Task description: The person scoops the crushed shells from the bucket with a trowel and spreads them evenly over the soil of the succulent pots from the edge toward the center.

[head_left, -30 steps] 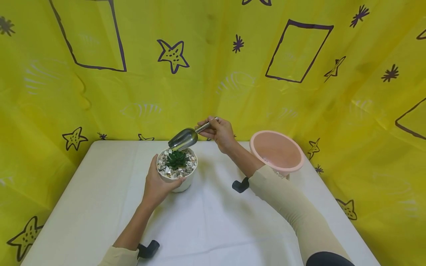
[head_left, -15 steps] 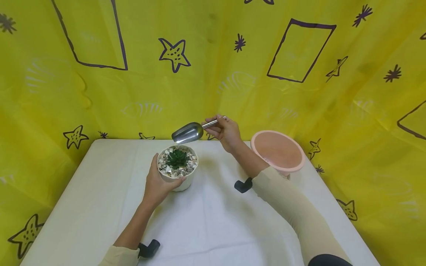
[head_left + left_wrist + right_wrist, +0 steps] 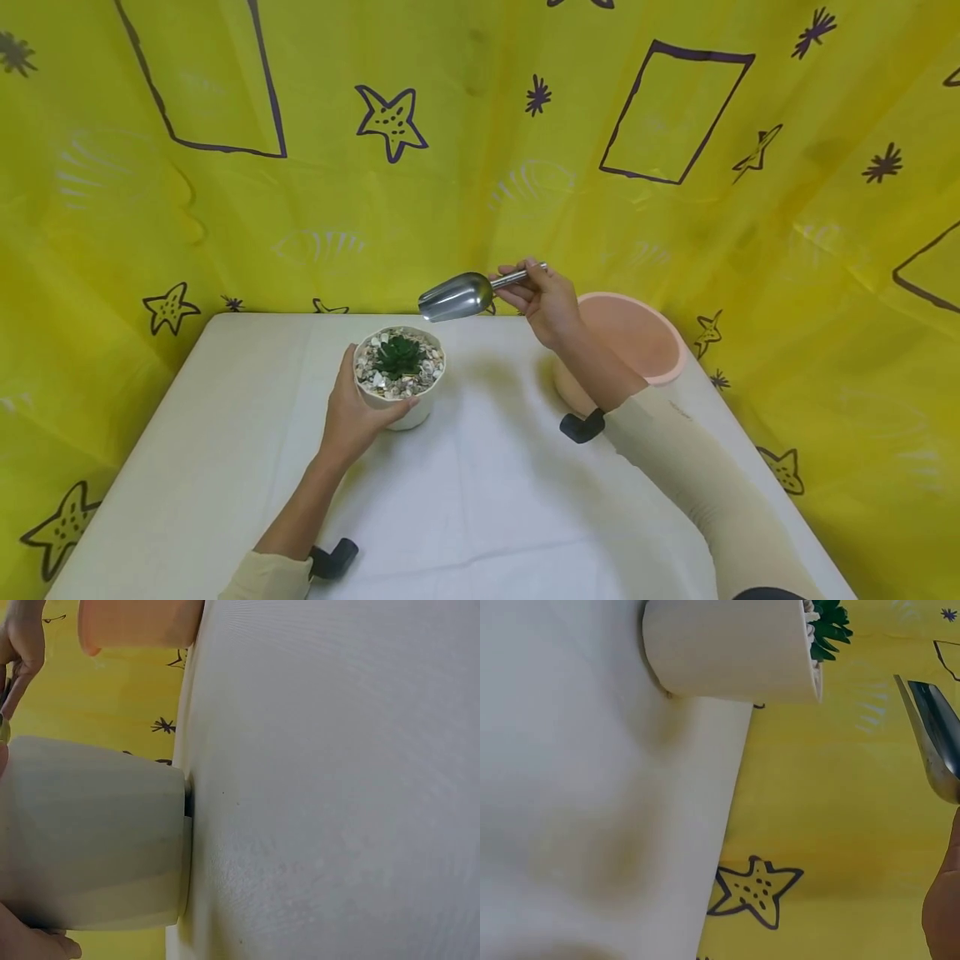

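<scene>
A white flower pot (image 3: 411,415) stands on the table, holding a dark green succulent (image 3: 399,356) ringed by white and grey pebbles (image 3: 381,385). My left hand (image 3: 358,421) grips the pot from its left and near side, thumb along the near wall. In the left wrist view the pot wall (image 3: 97,832) fills much of the left half, its base at the cloth. My right hand (image 3: 551,304) holds a metal scoop (image 3: 457,297) by its thin handle, raised to the right of the pot. The scoop blade (image 3: 939,746) looks bare in the right wrist view.
A pink tub (image 3: 637,333) stands at the back right, partly hidden behind my right forearm. White cloth (image 3: 465,500) covers the table. A yellow patterned curtain (image 3: 450,192) hangs right behind the table's far edge and along both sides.
My right hand has lifted the scoop off the pot's rim and carried it to the right, its forearm now overlapping the pink tub. The left hand and the pot have stayed in place.
</scene>
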`<state>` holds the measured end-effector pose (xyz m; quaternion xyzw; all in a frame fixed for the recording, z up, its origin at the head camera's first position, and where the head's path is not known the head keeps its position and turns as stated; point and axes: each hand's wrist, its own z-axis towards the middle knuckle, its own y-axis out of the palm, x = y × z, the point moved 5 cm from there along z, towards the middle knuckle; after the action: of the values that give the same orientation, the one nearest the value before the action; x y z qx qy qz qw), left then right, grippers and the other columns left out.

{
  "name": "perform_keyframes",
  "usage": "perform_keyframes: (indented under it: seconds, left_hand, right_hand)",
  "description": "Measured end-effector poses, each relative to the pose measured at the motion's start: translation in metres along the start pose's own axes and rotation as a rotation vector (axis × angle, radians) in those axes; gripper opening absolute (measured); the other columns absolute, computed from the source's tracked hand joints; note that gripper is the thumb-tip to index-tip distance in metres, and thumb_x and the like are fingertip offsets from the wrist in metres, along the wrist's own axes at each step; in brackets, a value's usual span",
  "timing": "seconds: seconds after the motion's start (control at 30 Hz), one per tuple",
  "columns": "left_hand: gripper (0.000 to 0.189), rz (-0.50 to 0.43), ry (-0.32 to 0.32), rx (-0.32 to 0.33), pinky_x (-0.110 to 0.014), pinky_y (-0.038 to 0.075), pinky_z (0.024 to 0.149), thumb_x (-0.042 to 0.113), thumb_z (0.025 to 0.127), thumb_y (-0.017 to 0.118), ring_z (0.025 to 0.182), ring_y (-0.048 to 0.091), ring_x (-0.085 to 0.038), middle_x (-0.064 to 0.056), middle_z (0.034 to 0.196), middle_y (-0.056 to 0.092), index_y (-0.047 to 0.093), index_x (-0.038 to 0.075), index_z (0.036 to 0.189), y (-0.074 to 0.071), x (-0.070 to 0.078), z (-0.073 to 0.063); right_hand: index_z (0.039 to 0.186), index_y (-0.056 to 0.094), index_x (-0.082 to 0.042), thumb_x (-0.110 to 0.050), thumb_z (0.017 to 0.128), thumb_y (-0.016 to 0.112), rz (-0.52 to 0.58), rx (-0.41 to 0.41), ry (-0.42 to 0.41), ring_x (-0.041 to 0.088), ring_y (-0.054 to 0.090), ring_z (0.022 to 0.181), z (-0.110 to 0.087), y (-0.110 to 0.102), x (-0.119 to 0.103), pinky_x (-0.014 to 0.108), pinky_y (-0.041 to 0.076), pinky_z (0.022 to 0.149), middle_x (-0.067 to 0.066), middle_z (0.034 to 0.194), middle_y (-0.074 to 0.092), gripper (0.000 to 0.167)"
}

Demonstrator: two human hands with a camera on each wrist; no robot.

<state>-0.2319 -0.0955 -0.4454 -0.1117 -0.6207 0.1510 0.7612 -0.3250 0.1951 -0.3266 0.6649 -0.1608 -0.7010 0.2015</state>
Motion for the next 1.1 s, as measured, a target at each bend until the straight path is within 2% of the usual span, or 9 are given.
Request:
perform_keyframes:
  seconds: [0.17, 0.4, 0.67, 0.87, 1.0, 1.1]
  left_hand:
    - [0.128, 0.03, -0.005, -0.005, -0.062, 0.027, 0.121, 0.032, 0.077, 0.095, 0.156, 0.024, -0.04, -0.02, 0.171, 0.021, 0.009, 0.004, 0.168, -0.001, 0.0, -0.001]
    - [0.126, 0.058, 0.025, 0.002, -0.064, 0.028, 0.121, 0.032, 0.078, 0.094, 0.155, 0.025, -0.041, -0.021, 0.171, 0.022, 0.011, 0.004, 0.168, -0.005, 0.002, -0.003]
    - [0.122, 0.076, 0.046, -0.003, -0.063, 0.026, 0.122, 0.032, 0.08, 0.093, 0.156, 0.022, -0.041, -0.022, 0.171, 0.021, 0.014, 0.0, 0.167, -0.006, 0.004, -0.005]
    - [0.121, 0.076, 0.034, 0.001, -0.063, 0.027, 0.121, 0.03, 0.08, 0.093, 0.155, 0.024, -0.041, -0.023, 0.17, 0.023, 0.014, 0.0, 0.167, -0.007, 0.005, -0.006]
    - [0.12, 0.07, 0.038, 0.0, -0.063, 0.028, 0.121, 0.029, 0.08, 0.093, 0.155, 0.026, -0.041, -0.023, 0.169, 0.024, 0.015, 0.0, 0.166, -0.007, 0.005, -0.005]
    - [0.12, 0.069, 0.041, -0.001, -0.062, 0.028, 0.121, 0.029, 0.08, 0.093, 0.154, 0.027, -0.041, -0.023, 0.169, 0.026, 0.016, 0.0, 0.166, -0.006, 0.005, -0.005]
  right_hand:
    - [0.097, 0.06, 0.0, -0.015, 0.114, 0.045, 0.039, 0.026, -0.014, 0.03, 0.078, 0.093, -0.013, -0.019, -0.02, 0.042, 0.059, 0.088, 0.014, 0.096, 0.078, 0.027]
    - [0.099, 0.061, 0.004, -0.013, 0.112, 0.05, 0.161, 0.089, -0.044, 0.034, 0.078, 0.093, -0.032, -0.054, -0.062, 0.044, 0.06, 0.085, 0.02, 0.095, 0.077, 0.025]
    - [0.102, 0.06, 0.006, -0.014, 0.109, 0.058, 0.114, 0.206, -0.182, 0.031, 0.079, 0.086, -0.058, -0.114, -0.114, 0.043, 0.063, 0.077, 0.019, 0.092, 0.077, 0.021]
    - [0.102, 0.065, 0.007, -0.013, 0.105, 0.065, 0.081, 0.263, -0.187, 0.032, 0.079, 0.084, -0.073, -0.148, -0.128, 0.042, 0.063, 0.075, 0.019, 0.091, 0.077, 0.019]
    - [0.103, 0.066, 0.007, -0.012, 0.103, 0.067, 0.028, 0.282, -0.19, 0.031, 0.079, 0.082, -0.078, -0.163, -0.127, 0.04, 0.063, 0.073, 0.019, 0.091, 0.078, 0.019]
    - [0.1, 0.067, 0.007, -0.013, 0.103, 0.068, -0.053, 0.29, -0.178, 0.029, 0.079, 0.08, -0.078, -0.169, -0.122, 0.037, 0.063, 0.07, 0.017, 0.091, 0.078, 0.02]
